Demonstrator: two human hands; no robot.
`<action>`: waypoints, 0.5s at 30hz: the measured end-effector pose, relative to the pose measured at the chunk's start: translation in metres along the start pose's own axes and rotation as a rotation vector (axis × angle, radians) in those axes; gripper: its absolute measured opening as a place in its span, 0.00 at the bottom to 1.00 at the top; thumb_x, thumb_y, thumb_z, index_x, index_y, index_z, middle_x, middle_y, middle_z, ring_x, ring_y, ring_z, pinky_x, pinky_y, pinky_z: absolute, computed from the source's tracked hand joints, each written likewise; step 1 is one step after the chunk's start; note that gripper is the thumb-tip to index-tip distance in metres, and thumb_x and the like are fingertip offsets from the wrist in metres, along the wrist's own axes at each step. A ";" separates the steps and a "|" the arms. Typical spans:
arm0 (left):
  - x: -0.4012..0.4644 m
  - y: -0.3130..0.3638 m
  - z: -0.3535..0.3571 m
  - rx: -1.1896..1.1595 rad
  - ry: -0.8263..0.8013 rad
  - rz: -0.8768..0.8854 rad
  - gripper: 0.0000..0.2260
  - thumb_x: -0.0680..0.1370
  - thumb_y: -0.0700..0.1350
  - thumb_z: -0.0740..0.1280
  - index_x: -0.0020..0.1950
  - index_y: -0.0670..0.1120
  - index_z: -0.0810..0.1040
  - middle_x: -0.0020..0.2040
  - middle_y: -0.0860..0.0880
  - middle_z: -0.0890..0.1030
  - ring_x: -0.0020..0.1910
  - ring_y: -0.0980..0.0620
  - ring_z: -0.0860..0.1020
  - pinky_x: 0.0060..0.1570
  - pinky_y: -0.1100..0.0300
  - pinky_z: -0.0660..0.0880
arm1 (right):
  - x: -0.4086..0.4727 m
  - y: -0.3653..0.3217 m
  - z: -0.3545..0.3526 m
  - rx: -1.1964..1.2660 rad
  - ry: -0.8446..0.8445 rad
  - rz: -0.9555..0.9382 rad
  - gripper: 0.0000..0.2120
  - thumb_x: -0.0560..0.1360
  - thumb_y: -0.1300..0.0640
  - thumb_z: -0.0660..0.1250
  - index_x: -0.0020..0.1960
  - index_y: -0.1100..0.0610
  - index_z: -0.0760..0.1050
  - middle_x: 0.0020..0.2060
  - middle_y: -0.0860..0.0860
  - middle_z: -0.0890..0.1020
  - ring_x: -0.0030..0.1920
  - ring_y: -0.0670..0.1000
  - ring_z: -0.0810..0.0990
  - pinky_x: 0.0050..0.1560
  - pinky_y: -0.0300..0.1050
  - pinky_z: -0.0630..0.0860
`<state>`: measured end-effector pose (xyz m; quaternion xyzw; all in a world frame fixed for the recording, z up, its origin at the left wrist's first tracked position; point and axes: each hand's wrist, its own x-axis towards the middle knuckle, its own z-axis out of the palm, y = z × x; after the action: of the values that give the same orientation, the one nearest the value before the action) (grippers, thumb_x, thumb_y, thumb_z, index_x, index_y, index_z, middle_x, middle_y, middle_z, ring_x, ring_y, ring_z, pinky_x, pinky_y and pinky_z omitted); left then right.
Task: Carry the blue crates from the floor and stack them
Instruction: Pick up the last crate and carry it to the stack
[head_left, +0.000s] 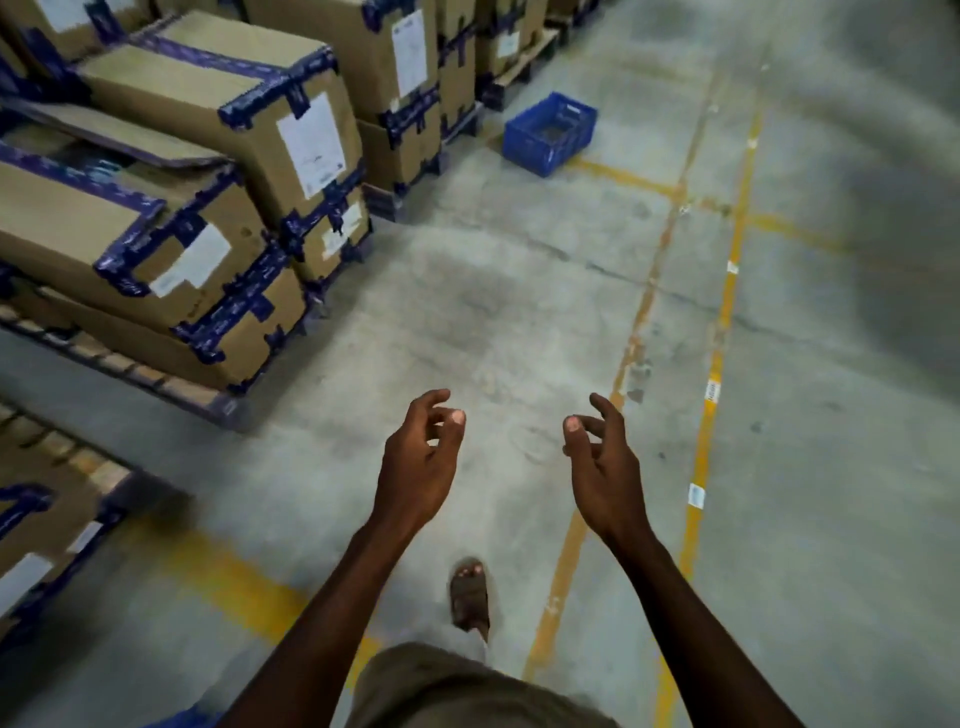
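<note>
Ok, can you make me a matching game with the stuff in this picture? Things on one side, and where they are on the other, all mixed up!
Things:
1. blue plastic crate
2. brown cardboard boxes with blue tape
3. yellow painted floor lines
4. the person's two bare hands, left and right

Places:
A. stacked on pallets at the left
B. held out in front, holding nothing
C. alone on the floor, far ahead
D. running along the grey concrete floor

Pairs: 1-C, 2-A, 3-D, 4-B
</note>
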<state>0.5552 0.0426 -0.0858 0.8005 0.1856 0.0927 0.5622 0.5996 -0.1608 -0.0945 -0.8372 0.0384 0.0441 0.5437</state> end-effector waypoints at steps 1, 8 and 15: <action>0.019 0.005 0.005 0.009 -0.023 -0.003 0.13 0.82 0.49 0.64 0.66 0.51 0.74 0.51 0.57 0.80 0.48 0.71 0.76 0.43 0.77 0.69 | 0.018 -0.004 0.000 0.007 0.014 0.011 0.24 0.81 0.40 0.60 0.75 0.44 0.64 0.57 0.40 0.79 0.48 0.46 0.84 0.45 0.37 0.73; 0.169 0.029 0.050 0.039 -0.135 -0.020 0.14 0.82 0.55 0.63 0.66 0.54 0.74 0.53 0.53 0.82 0.51 0.58 0.80 0.50 0.64 0.74 | 0.156 -0.016 -0.003 0.038 0.126 0.086 0.20 0.82 0.40 0.59 0.72 0.43 0.67 0.53 0.39 0.80 0.46 0.45 0.84 0.49 0.47 0.78; 0.321 0.042 0.122 0.066 -0.202 0.009 0.18 0.78 0.61 0.61 0.66 0.57 0.74 0.53 0.54 0.82 0.51 0.56 0.81 0.52 0.60 0.76 | 0.309 -0.006 -0.019 0.072 0.180 0.113 0.21 0.81 0.39 0.59 0.71 0.44 0.67 0.55 0.47 0.82 0.44 0.40 0.84 0.48 0.48 0.79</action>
<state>0.8999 0.0533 -0.1084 0.8247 0.1275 0.0078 0.5510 0.9074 -0.1804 -0.1169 -0.8143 0.1358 -0.0019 0.5644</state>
